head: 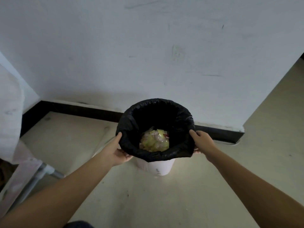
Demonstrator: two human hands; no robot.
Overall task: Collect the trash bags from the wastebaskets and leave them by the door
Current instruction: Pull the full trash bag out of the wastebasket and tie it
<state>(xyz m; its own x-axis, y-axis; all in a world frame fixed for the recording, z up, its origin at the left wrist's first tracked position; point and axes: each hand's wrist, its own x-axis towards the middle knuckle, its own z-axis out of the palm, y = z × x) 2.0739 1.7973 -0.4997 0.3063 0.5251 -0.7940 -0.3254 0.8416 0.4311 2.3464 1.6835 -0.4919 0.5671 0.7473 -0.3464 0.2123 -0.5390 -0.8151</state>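
Observation:
A white wastebasket (pixel 156 167) stands on the floor close to the wall. A black trash bag (pixel 144 111) lines it, its edge folded over the rim. Yellowish and pale scraps of trash (pixel 154 140) lie at the bottom of the bag. My left hand (pixel 119 150) grips the folded bag edge on the left side of the rim. My right hand (pixel 201 140) grips the bag edge on the right side. The fingers of both hands are tucked under the fold.
A white wall (pixel 148 55) with a dark baseboard (pixel 82 111) runs behind the basket. The wall ends at a corner on the right (pixel 243 129), with floor beyond. At the left is white cloth (pixel 9 112) over a frame with a metal leg (pixel 49 171).

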